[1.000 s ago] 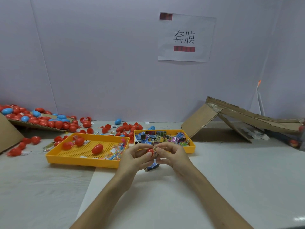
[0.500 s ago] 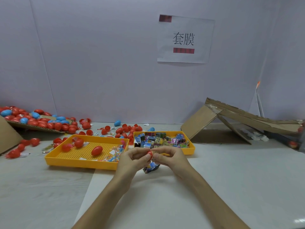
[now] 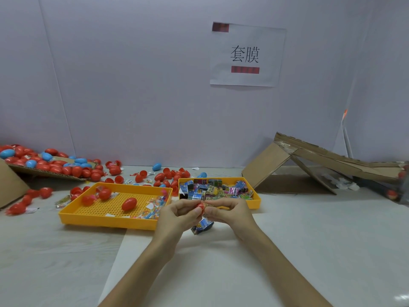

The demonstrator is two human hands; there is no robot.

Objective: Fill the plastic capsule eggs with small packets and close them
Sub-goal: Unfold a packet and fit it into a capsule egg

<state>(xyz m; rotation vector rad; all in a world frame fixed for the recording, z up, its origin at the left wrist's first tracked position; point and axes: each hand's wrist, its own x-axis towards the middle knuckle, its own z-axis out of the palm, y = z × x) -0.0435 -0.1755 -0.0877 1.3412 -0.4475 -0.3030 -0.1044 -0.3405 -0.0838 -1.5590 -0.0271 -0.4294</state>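
Two shallow yellow plastic trays sit side by side on the pale bench. The perforated yellow tray, at ten o'clock from the hands, holds three whole red eggs and a scatter of clear little wrappers. The packet-filled yellow tray, at one o'clock, is heaped with small printed packets, too many to count. A loose heap of red and blue eggs, far too many to count, lies farther out at ten o'clock, partly on a cardboard sheet.

The two hands meet at the middle of the bench, just in front of the trays. The left hand has its fingers curled and pinches a red plastic capsule egg between thumb and forefinger. The right hand, also curled, pinches a small striped yellow-green packet that touches the egg's right end. Just beneath them, at six o'clock, is a blue printed packet; whether it hangs or lies on the bench I cannot tell.

Both forearms are bare and run in from the lower edge, converging, with the wrists raised off the bench.
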